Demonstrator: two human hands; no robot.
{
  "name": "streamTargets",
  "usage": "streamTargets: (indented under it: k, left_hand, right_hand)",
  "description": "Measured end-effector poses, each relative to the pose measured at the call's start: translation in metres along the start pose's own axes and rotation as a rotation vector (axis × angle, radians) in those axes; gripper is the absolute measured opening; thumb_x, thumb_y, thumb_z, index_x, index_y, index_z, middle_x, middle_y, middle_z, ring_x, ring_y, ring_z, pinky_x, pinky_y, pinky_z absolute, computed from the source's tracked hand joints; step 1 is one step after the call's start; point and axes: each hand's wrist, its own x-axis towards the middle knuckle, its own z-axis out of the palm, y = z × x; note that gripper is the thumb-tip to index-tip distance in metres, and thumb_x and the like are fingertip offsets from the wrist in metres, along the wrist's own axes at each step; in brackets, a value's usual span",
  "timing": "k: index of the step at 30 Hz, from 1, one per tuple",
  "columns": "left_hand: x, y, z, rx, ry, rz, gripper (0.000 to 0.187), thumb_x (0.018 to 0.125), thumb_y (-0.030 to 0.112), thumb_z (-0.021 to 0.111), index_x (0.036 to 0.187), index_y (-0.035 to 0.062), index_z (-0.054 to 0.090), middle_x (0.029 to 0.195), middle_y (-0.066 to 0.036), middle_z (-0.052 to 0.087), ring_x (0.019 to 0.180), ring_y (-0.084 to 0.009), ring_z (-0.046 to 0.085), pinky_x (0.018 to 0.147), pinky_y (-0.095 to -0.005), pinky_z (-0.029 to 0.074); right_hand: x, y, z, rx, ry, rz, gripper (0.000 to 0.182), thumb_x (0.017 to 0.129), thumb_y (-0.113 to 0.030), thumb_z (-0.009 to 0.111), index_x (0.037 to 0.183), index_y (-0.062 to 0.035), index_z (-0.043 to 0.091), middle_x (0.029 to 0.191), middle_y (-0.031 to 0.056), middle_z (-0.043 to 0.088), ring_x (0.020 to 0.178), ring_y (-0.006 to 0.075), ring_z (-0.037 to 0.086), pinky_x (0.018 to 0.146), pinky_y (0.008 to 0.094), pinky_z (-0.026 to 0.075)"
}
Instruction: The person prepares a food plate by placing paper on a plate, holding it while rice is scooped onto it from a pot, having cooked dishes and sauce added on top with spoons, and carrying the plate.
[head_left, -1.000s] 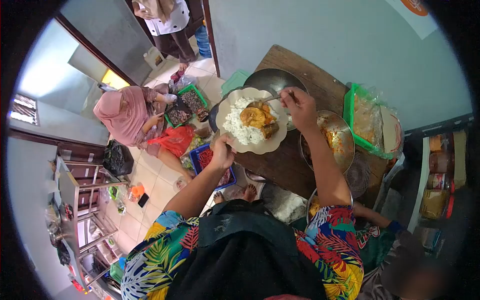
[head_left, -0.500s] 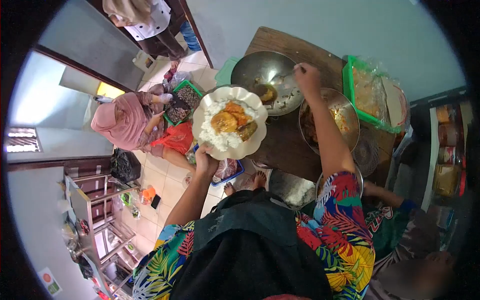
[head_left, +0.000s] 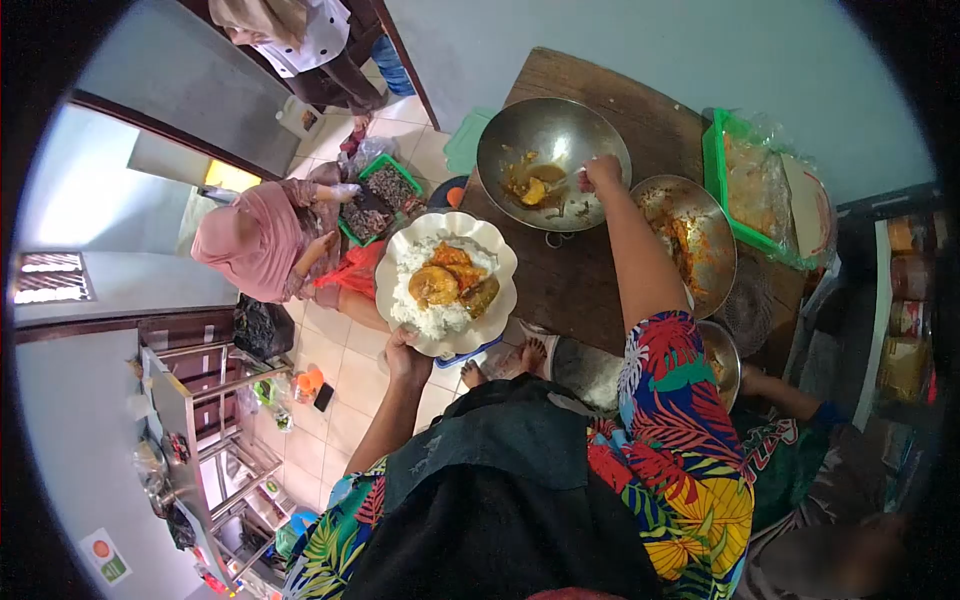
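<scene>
My left hand grips the near edge of a cream scalloped plate, holding it level. On it lie white rice and pieces of orange-brown cooked food. At the right rim of a large metal wok, my right hand is closed on a spoon, whose bowl is hard to make out against the metal. Sauce and a yellowish piece of food sit in the bottom of the wok.
A second metal pan with reddish food stands on the wooden table, near a green tray. Below the table edge is a rice container. A person sits on the floor at left; another person's arm reaches in at right.
My right hand has moved slightly down with the spoon, along the wok's rim. The plate has shifted a little down and left in view. The yellowish food piece now shows more clearly.
</scene>
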Motion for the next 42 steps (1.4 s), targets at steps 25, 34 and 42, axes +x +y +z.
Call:
streamTargets:
  k: [25,34,42]
  left_hand:
    - [0.029,0.022,0.050,-0.053,-0.215,-0.003,0.038,0.066,0.014,0.046,0.099,-0.0014,0.050,0.095,-0.012,0.056,0.089,-0.0254,0.055,0.078,-0.0376,0.046]
    - [0.038,0.014,0.045,-0.058,-0.203,-0.033,0.037,0.065,0.013,0.047,0.099,-0.0009,0.050,0.093,-0.011,0.057,0.081,-0.0241,0.058,0.072,-0.0361,0.048]
    - [0.026,0.011,0.054,-0.067,-0.179,-0.069,0.047,0.064,0.013,0.045,0.108,-0.0019,0.046,0.102,-0.013,0.055,0.094,-0.0269,0.054,0.084,-0.0399,0.043]
  right_hand:
    - [-0.204,-0.110,-0.016,0.322,-0.417,-0.354,0.011,0.079,-0.008,0.054,0.078,0.0007,0.060,0.062,0.0060,0.057,0.049,0.0115,0.052,0.044,0.0245,0.044]
    - [-0.241,-0.112,0.000,0.090,-0.443,-1.029,0.013,0.082,-0.013,0.054,0.084,-0.0022,0.061,0.063,0.0008,0.056,0.055,0.0047,0.049,0.049,0.0185,0.041]
    - [-0.168,-0.088,-0.030,0.405,-0.097,-0.580,0.014,0.080,-0.009,0.055,0.083,0.0018,0.063,0.063,0.0073,0.059,0.050,0.0108,0.053,0.046,0.0239,0.044]
